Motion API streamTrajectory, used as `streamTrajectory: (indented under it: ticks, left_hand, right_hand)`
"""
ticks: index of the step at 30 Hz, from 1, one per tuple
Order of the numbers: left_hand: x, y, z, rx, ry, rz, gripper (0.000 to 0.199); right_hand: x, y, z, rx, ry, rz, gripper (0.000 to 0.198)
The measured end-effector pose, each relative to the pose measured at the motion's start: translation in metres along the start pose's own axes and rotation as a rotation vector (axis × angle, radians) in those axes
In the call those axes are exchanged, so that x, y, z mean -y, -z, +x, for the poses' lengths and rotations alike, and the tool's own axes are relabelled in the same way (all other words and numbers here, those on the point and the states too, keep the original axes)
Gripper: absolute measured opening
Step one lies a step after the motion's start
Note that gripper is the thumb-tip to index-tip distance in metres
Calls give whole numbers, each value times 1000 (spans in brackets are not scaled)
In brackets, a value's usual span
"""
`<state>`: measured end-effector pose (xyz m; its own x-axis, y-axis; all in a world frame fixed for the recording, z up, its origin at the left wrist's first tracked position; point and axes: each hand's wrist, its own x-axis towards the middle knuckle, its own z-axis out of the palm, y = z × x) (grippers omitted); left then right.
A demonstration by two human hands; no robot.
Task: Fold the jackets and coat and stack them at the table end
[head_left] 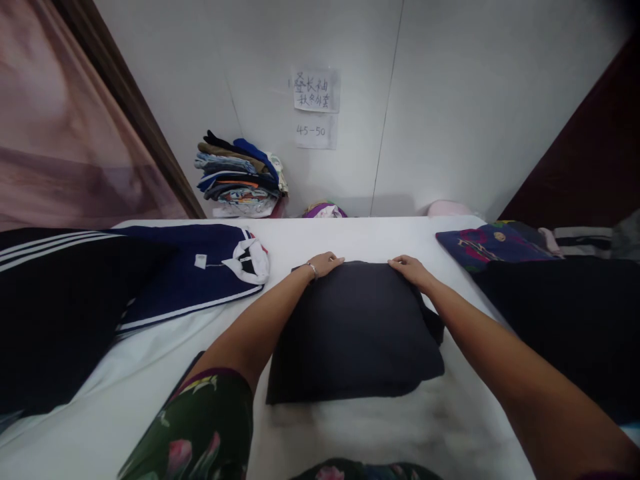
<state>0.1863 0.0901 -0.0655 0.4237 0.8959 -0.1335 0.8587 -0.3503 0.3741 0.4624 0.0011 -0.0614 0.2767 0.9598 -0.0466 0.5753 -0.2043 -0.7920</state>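
Note:
A dark, nearly black garment lies folded into a rough rectangle on the white-covered table before me. At its far left corner my left hand, with a bracelet on the wrist, is closed on the edge. My right hand pinches the far edge toward the right corner. Both thumbs and fingertips meet the cloth there. A bit of loose dark fabric sticks out on the garment's right side, below my right wrist. The garment's exact kind cannot be made out.
To the left lie a navy top with a white collar and a black garment with white stripes. Black cloth and a patterned purple garment lie right. A folded clothes stack stands by the wall, near paper signs.

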Motion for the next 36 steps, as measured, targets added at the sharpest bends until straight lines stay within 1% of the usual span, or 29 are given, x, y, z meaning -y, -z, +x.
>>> streamTrajectory:
  ticks: [3,6,12,15,16,17,19,21,22,23,25,27,30,32,34,35,36]
  left_hand:
    - [-11,1,-1,54,-52,-16,58]
    - [-20,0,-2,75,-74,41,62]
    - [-25,-5,5,155,-56,72,62]
    - [-26,-8,7,164,-35,77,62]
    - [-26,-9,8,164,-29,80,61]
    - [-27,-11,7,164,-25,83,61]
    - [-28,-13,6,161,-17,89,61]
    - [-28,-15,5,160,-11,94,61]
    - [-28,-15,4,159,-5,96,62]
    - [-29,-16,3,158,5,98,62]
    - [-31,-15,3,151,27,101,61]
    - [-33,-12,2,128,42,105,61]
    - [-35,-5,-7,38,36,110,59]
    - [-32,-2,-22,-64,1,111,56]
    - [-26,-6,-43,-161,-67,125,54]
    - [-22,-10,-54,-182,-95,134,55]
    - [-19,-16,-65,-175,-108,138,58]
  right_hand:
    - [2,-4,-2,-13,23,39,23]
    - [0,-9,-3,-63,67,37,24]
    - [-7,-9,0,-78,110,-87,24]
    - [4,-8,-1,-64,116,-190,18]
    - [11,-9,-4,-60,136,-224,18]
    - [20,-11,-8,-53,189,-264,21]
    - [36,-21,-21,-17,385,-352,33]
    - [46,-36,-35,75,585,-458,46]
    - [48,-44,-41,139,630,-512,52]
    - [47,-52,-46,204,629,-559,57]
    - [40,-65,-52,300,572,-641,62]
    - [30,-72,-52,329,543,-678,64]
    - [19,-74,-48,317,557,-691,65]
    - [17,-74,-46,308,566,-699,65]
    - [14,-75,-44,299,570,-707,65]
    - [13,-76,-44,296,573,-709,64]
    - [13,-77,-44,293,576,-711,64]
